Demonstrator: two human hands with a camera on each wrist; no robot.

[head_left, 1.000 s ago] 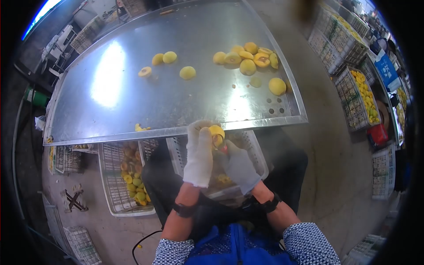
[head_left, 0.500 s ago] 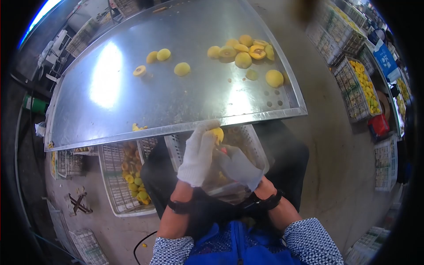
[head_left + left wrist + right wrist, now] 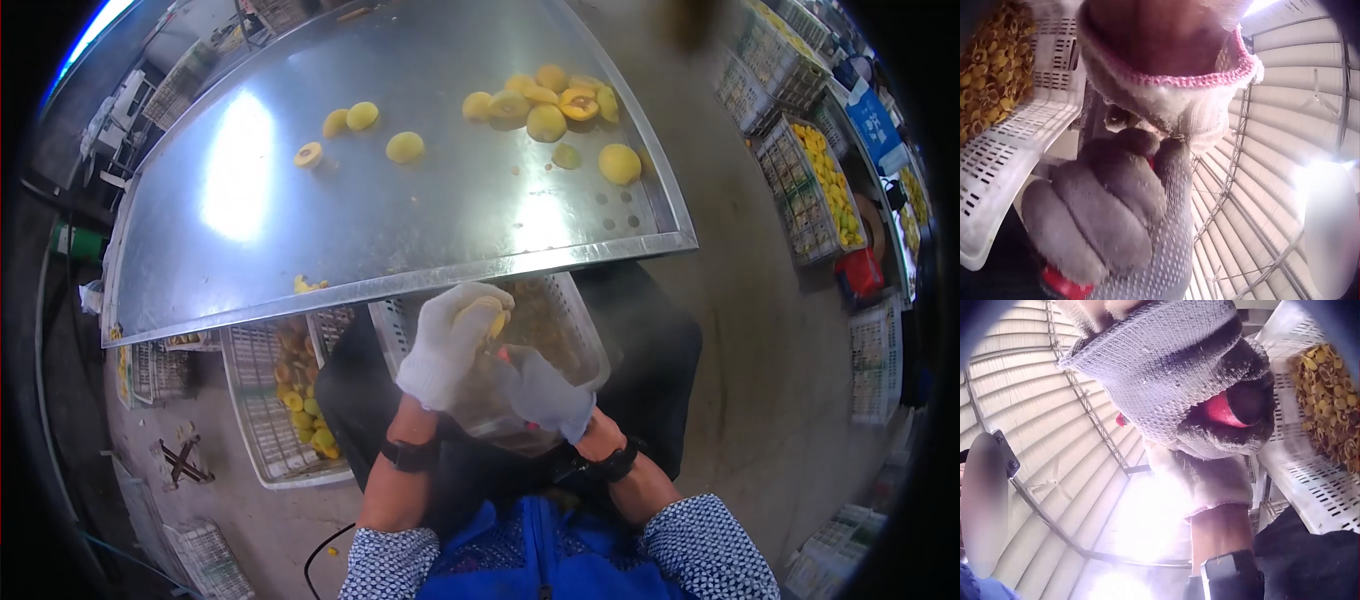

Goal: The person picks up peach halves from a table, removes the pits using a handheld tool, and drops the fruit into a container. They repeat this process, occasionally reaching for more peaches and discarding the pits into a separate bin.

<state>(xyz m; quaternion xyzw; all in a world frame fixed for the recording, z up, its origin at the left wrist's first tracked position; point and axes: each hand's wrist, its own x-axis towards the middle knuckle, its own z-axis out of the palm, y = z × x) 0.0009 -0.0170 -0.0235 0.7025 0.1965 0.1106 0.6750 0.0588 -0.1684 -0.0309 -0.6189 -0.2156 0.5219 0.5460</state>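
Note:
In the head view my left hand [image 3: 455, 340], in a white knit glove, holds a yellow peach [image 3: 497, 322], mostly covered by the fingers. Close beside it to the right, my right hand [image 3: 545, 390] wears a grey glove and grips a tool by its red handle [image 3: 1225, 411]. The tool's working end is hidden between the hands. In the left wrist view the grey fingers curl round the red handle [image 3: 1066, 284], just by the white glove [image 3: 1166, 106]. Both hands are over a white crate [image 3: 590, 335] between the knees, below the table edge.
A metal table [image 3: 320, 220] with a raised rim lies ahead, bearing whole and halved peaches [image 3: 546, 124]. Another white crate [image 3: 250, 420] with fruit stands left of the legs. A crate of yellow pieces [image 3: 825, 185] is at the right, near a red bag [image 3: 860, 273].
The left hand has turned and moved slightly left, and its fingers now cover more of the peach, whose ring-like opening showed before. The right hand stays beside it, gripping the red handle.

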